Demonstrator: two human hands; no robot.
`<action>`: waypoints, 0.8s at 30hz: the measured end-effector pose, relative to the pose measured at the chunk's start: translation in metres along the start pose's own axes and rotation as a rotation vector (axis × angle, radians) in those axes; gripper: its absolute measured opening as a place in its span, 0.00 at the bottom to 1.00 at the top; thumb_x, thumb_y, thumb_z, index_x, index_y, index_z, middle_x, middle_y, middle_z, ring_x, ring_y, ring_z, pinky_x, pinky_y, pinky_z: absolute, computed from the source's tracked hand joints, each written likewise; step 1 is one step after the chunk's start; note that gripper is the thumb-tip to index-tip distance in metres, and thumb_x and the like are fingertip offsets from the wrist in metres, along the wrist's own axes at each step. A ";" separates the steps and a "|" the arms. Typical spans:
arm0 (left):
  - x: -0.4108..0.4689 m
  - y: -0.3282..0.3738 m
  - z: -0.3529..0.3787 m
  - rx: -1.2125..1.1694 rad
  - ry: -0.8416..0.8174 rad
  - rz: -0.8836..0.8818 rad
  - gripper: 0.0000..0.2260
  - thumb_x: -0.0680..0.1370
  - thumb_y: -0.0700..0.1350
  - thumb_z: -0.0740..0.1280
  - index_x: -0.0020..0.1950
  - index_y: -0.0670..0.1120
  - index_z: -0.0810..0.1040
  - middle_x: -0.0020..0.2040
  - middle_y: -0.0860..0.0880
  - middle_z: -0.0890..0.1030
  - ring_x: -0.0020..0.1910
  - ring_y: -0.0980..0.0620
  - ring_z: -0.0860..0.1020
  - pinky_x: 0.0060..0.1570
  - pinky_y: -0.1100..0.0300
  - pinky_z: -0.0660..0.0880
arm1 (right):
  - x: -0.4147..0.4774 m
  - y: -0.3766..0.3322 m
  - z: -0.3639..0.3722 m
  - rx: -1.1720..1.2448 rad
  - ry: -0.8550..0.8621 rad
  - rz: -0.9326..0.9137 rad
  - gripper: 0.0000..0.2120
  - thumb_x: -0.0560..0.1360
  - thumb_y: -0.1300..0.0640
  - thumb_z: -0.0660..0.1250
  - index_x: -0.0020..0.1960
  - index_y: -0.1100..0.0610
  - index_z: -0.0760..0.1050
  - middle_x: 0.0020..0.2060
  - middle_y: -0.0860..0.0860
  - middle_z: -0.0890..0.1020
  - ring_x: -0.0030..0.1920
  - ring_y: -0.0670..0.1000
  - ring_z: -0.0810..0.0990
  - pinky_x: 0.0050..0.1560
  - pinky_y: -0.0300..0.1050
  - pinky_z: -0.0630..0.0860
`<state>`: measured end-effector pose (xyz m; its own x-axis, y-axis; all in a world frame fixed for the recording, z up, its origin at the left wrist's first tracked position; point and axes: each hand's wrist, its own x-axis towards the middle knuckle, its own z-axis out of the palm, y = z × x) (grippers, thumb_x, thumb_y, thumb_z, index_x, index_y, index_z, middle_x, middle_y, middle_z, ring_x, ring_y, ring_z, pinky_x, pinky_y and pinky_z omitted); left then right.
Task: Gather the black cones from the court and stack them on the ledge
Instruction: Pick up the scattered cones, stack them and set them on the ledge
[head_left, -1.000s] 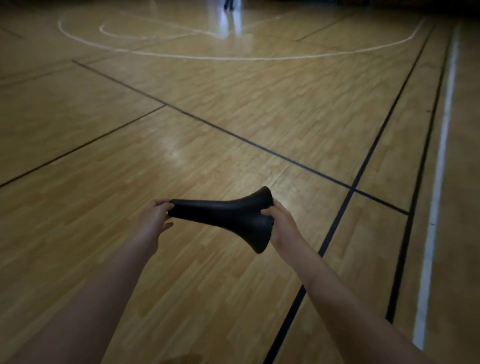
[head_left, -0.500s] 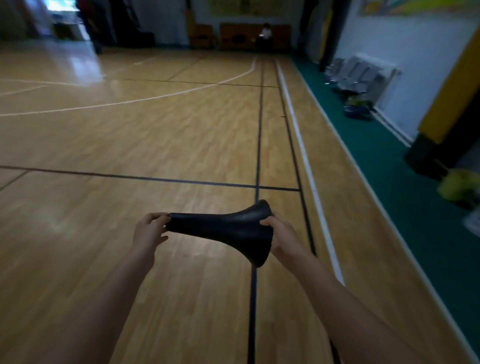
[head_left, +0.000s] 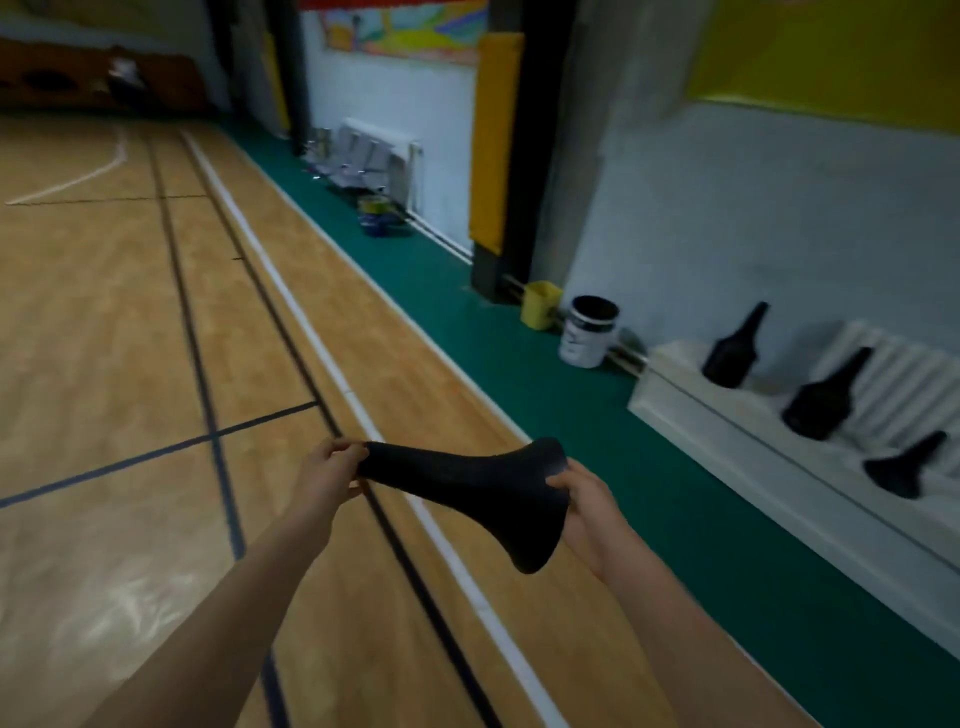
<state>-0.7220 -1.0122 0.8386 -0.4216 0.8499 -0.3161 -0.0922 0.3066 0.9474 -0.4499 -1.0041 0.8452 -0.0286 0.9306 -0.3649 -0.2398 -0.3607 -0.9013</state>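
Black cone (head_left: 467, 493) held sideways, left hand (head_left: 327, 475) pinching its tip, right hand (head_left: 587, 504) gripping its base; three cones (head_left: 821, 400) already sit on the ledge (head_left: 727, 431), unstacked.

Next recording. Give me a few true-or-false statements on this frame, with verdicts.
1. The left hand and right hand both hold one black cone. True.
2. The left hand grips the cone's wide base. False: it pinches the narrow tip; the right hand holds the base.
3. Three black cones sit on the white ledge. True.
4. The white bucket stands on the ledge. False: it stands on the green floor beside it.
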 end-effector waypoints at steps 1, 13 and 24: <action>0.004 0.006 0.039 0.026 -0.052 0.008 0.06 0.79 0.42 0.63 0.54 0.43 0.76 0.56 0.41 0.77 0.55 0.44 0.77 0.48 0.52 0.76 | 0.008 -0.011 -0.031 0.033 0.060 -0.010 0.19 0.76 0.70 0.57 0.65 0.60 0.73 0.51 0.58 0.80 0.49 0.55 0.79 0.48 0.48 0.74; 0.018 0.052 0.369 0.159 -0.417 0.074 0.05 0.80 0.42 0.62 0.56 0.46 0.74 0.61 0.42 0.74 0.60 0.44 0.75 0.54 0.51 0.76 | 0.074 -0.104 -0.281 0.207 0.476 -0.134 0.19 0.76 0.69 0.59 0.67 0.61 0.72 0.57 0.62 0.79 0.56 0.61 0.79 0.60 0.55 0.73; 0.118 0.085 0.577 0.245 -0.608 0.064 0.02 0.79 0.43 0.64 0.48 0.48 0.76 0.60 0.43 0.75 0.59 0.44 0.75 0.50 0.52 0.75 | 0.188 -0.165 -0.381 0.253 0.697 -0.156 0.13 0.74 0.67 0.61 0.58 0.62 0.74 0.54 0.64 0.79 0.55 0.63 0.77 0.55 0.52 0.72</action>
<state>-0.2593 -0.6385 0.8525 0.1719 0.9385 -0.2996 0.1543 0.2747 0.9491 -0.0464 -0.7928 0.8367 0.6235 0.6852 -0.3765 -0.4087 -0.1249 -0.9041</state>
